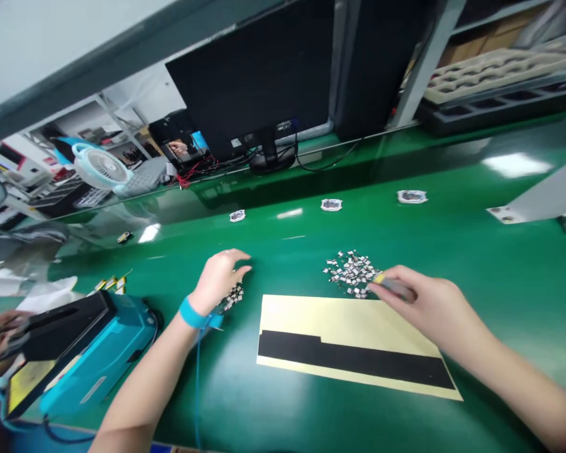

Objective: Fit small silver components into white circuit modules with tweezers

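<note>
A blue benchtop machine (101, 358) stands on the green bench (500, 302). The left hand (219, 280) curls over a small heap of tiny metal parts (233, 297), its grip unclear. Well apart, the right hand (429, 299) clamps a yellow-tipped grey tool (393, 287) beside a larger heap (351, 274). These light, fragile parts look best lifted by their edges.

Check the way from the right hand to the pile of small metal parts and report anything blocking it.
Nothing visible blocks it. The grey tool in the right hand already reaches the edge of the pile of small metal parts. The cream sheet with a black strip lies below them, not between.
</note>
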The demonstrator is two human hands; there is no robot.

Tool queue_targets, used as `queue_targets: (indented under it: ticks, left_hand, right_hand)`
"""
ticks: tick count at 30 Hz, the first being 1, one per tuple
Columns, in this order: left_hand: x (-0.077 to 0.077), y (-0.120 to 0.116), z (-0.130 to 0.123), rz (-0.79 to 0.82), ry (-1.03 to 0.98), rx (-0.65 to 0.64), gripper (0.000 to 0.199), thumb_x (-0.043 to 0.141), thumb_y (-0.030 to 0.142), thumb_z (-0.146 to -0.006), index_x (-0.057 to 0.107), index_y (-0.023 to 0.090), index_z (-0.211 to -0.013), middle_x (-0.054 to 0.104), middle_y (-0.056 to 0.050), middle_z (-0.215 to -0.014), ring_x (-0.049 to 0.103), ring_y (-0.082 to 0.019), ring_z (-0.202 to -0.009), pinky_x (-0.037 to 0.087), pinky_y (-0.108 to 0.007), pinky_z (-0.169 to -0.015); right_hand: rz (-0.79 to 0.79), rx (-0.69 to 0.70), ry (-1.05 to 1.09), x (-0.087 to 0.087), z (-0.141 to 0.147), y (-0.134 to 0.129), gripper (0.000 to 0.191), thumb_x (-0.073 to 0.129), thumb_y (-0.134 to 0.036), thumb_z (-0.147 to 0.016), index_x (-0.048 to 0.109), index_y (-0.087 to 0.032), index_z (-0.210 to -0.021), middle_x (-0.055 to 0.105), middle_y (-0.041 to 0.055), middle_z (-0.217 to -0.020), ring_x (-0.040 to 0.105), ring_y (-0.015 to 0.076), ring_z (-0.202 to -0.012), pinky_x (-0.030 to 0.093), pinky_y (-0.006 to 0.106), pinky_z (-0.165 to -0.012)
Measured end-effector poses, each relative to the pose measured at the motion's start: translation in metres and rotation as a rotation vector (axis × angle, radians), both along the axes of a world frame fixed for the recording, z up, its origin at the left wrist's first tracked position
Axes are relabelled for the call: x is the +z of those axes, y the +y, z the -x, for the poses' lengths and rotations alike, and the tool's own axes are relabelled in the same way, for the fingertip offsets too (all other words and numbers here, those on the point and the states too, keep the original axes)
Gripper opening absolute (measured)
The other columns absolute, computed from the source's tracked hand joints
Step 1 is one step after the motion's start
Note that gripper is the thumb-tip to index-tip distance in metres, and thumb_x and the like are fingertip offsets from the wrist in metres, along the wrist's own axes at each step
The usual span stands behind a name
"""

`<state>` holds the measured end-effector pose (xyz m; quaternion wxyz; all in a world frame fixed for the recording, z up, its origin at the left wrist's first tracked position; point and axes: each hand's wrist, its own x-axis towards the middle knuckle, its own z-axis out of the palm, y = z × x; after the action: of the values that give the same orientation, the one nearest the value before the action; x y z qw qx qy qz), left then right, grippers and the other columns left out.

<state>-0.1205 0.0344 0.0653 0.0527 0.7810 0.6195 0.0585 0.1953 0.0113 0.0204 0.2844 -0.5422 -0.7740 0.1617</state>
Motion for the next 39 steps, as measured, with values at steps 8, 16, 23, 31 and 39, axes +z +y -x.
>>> queue_targets:
  ticks: [8,16,23,31,39]
  left_hand:
    - [-0.022,0.000,0.021,0.045,0.088,0.015,0.017,0.049,0.024,-0.073,0.064,0.018,-0.068,0.065,-0.007,-0.076,0.059,-0.021,-0.070,0.042,-0.027,-0.061]
    - [-0.015,-0.001,0.009,0.068,-0.047,0.004,0.015,0.052,0.030,-0.073,0.058,0.017,-0.069,0.061,-0.003,-0.064,0.056,-0.017,-0.060,0.041,-0.024,-0.055]
    - [-0.006,-0.028,-0.053,0.318,-0.724,-0.171,0.018,0.052,0.027,-0.077,0.064,0.018,-0.087,0.063,-0.006,-0.085,0.058,-0.015,-0.078,0.046,-0.024,-0.068]
    - [-0.036,-0.030,-0.104,0.701,-1.458,0.091,0.012,0.063,0.020,-0.069,0.060,0.012,-0.078,0.066,-0.004,-0.075,0.061,-0.011,-0.072,0.047,-0.019,-0.069]
    - [-0.058,-0.029,-0.109,0.662,-1.605,0.158,0.020,0.062,0.023,-0.070,0.056,0.012,-0.087,0.067,-0.006,-0.081,0.062,-0.013,-0.078,0.047,-0.024,-0.076]
  right_hand:
    - [0.067,0.173,-0.060,0.000,0.016,-0.014,0.014,0.046,-0.013,-0.069,0.055,-0.022,-0.074,0.062,-0.0024,-0.061,0.052,0.0112,-0.044,0.035,0.019,-0.043]
    - [0.137,0.315,-0.061,-0.003,0.033,-0.027,0.015,0.053,-0.010,-0.070,0.059,-0.019,-0.079,0.064,-0.0007,-0.073,0.059,0.0119,-0.060,0.043,0.020,-0.053]
    - [0.099,0.498,-0.315,-0.014,0.056,-0.046,0.024,0.056,-0.007,-0.071,0.059,-0.016,-0.093,0.057,0.0041,-0.082,0.059,0.0138,-0.061,0.047,0.024,-0.057]
    - [0.106,0.497,-0.388,-0.014,0.061,-0.058,0.027,0.045,0.005,-0.070,0.058,-0.008,-0.089,0.055,0.0118,-0.083,0.056,0.0195,-0.059,0.046,0.031,-0.053]
    - [0.248,0.402,0.040,-0.013,0.052,-0.039,0.009,0.059,-0.007,-0.068,0.055,-0.015,-0.071,0.055,-0.0008,-0.070,0.051,0.0075,-0.057,0.040,0.015,-0.048]
